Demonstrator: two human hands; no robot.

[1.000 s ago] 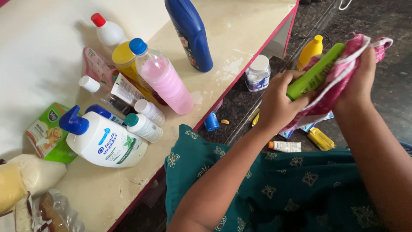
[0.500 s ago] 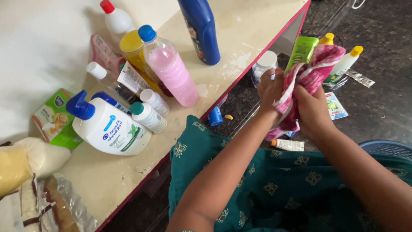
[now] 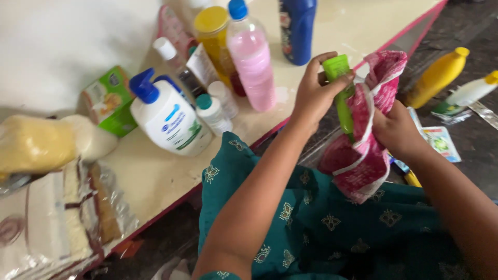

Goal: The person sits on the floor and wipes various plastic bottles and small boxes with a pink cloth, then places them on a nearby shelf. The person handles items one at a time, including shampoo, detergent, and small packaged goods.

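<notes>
Most of the green tube (image 3: 342, 98) is hidden: only its pale green cap end and a short stretch of its body show above the pink cloth (image 3: 365, 129), which wraps the lower part so its length cannot be made out. The frame is blurred by motion, and the blue bottle (image 3: 297, 28) behind the tube is cut off at the top edge. The tube is bright lime green, slim, and stands nearly upright just past the red edge of the desk (image 3: 155, 176), over the person's teal patterned lap. The cloth is pink with white trim and hangs in folds below the tube. The left hand (image 3: 314, 93) has its grip clenched on the tube's cap end, thumb and fingers pinching it from both sides. The right hand (image 3: 397, 129), beside the tube on the far side from the desk, grasps the cloth tight against the tube's body. Beyond the right hand, a yellow bottle (image 3: 438, 75) lies on the dark floor.
</notes>
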